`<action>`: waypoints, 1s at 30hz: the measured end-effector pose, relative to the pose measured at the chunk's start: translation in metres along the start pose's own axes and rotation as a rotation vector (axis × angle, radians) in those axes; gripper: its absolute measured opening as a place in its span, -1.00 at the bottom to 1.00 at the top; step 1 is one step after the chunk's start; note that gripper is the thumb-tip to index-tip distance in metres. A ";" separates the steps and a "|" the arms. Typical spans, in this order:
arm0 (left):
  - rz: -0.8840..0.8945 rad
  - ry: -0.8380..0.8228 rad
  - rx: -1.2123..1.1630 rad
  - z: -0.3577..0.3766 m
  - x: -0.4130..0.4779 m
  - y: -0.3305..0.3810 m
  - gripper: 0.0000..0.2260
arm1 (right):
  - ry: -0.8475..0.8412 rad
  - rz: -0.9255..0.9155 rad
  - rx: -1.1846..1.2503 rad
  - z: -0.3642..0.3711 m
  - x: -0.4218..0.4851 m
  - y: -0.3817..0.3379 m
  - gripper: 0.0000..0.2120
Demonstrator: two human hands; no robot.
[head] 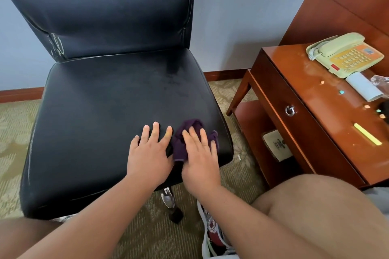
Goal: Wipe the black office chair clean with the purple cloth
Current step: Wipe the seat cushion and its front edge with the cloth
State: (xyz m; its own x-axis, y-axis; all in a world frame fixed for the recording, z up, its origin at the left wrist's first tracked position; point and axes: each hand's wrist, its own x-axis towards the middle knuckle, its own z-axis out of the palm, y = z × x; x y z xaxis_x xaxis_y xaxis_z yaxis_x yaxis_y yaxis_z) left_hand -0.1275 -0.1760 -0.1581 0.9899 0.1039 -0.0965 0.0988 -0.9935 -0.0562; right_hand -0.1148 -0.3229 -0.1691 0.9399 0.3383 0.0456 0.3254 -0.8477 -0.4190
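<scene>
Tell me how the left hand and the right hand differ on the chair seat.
The right hand presses the purple cloth; the left hand rests on the bare seat. The left hand lies nearer the seat's middle, the right hand nearer its right edge. Both lie flat, palm down, fingers straight.

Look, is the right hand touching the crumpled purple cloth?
Touching. The head view shows the right hand lying flat, fingers straight, on the crumpled purple cloth.
</scene>
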 end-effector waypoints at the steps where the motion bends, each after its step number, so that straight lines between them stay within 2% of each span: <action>1: 0.002 0.006 -0.010 0.000 0.000 -0.001 -0.34 | 0.005 -0.012 -0.009 -0.002 0.007 0.003 -0.38; 3: 0.001 0.020 -0.031 0.000 -0.001 -0.002 -0.31 | 0.042 0.039 -0.034 -0.006 0.025 0.010 -0.37; 8: 0.018 0.026 -0.070 0.001 -0.001 -0.004 -0.28 | 0.172 0.436 -0.008 -0.022 0.078 0.029 -0.43; 12: 0.004 0.033 -0.072 0.004 0.003 0.000 -0.29 | 0.104 0.608 0.008 -0.027 0.108 0.026 -0.41; 14: -0.001 0.034 -0.061 0.005 0.004 0.002 -0.31 | -0.001 0.492 -0.127 -0.025 0.112 0.019 -0.34; 18: -0.003 0.030 -0.038 0.003 0.007 0.005 -0.34 | -0.130 -0.138 -0.244 -0.015 0.106 0.007 -0.35; 19: -0.006 0.027 -0.038 0.001 0.007 0.006 -0.34 | -0.142 -0.226 -0.239 -0.014 0.103 0.006 -0.36; 21: 0.000 0.024 -0.054 -0.001 0.006 0.005 -0.34 | -0.120 -0.249 -0.214 -0.015 0.101 0.009 -0.39; 24: 0.035 0.003 -0.176 -0.006 0.004 -0.003 -0.33 | -0.008 -0.046 -0.159 -0.021 0.093 0.022 -0.40; 28: 0.039 -0.037 -0.499 -0.021 0.003 -0.030 -0.44 | 0.119 0.319 0.007 -0.029 0.068 0.041 -0.43; 30: 0.012 -0.017 -0.522 -0.030 0.001 -0.047 -0.49 | 0.154 0.477 0.152 -0.029 0.050 0.049 -0.46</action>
State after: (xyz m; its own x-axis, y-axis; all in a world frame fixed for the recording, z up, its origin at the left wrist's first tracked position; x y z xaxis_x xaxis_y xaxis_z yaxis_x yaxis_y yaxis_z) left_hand -0.1285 -0.1309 -0.1260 0.9899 0.0885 -0.1109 0.1292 -0.8848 0.4477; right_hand -0.0485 -0.3594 -0.1608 0.9880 -0.1442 -0.0545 -0.1502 -0.8202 -0.5519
